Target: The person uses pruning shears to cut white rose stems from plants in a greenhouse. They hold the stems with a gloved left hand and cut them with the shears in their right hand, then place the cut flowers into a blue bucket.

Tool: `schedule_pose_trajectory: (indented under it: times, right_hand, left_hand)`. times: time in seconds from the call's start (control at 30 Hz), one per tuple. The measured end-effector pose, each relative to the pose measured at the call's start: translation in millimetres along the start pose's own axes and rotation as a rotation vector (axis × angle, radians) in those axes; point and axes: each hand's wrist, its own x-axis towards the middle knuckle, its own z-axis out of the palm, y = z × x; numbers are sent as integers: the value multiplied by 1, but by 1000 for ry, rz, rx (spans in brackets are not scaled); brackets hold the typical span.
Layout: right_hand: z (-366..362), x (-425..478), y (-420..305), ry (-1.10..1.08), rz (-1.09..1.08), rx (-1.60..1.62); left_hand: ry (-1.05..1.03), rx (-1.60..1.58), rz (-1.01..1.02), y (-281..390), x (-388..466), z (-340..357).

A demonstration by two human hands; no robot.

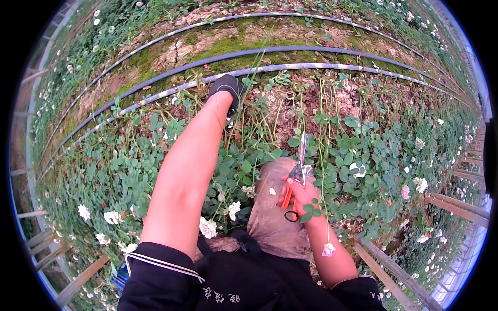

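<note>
Stretched far forward, my left hand (228, 90) wears a dark glove and reaches to the edge of the rose bed, beside the nearest irrigation hose (280, 68). Its fingers are mostly hidden, and thin stems and a long grass blade (253, 76) run past it. In my right hand (302, 194) is a pair of pruning shears (302, 155) with orange handles, its blades pointing away from me above my camouflage-patterned leg (268, 210). A long rose stem with a pale pink bloom (328, 249) crosses near my right wrist.
Leafy rose plants (237, 171) with white blooms (208, 227) surround me. Beyond lie more hoses (233, 55) over mossy, cracked soil (171, 54). Wooden posts (389, 272) stand at right and left (83, 282). A blue object (120, 278) is at lower left.
</note>
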Motion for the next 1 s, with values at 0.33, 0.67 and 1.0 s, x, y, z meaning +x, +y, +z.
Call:
schedule_pose_trajectory:
  times: [0.33,0.67,1.0]
  right_hand:
    - [-5,4,0,-37,31,82]
    - [-7,3,-5,-36,50,128]
    - [2,4,-14,-28,110,-15]
  left_hand:
    - [78,204,133,0,1,2]
    - [246,-55,730,-2,-146,77]
    - [327,-230,508,-105,-190,133]
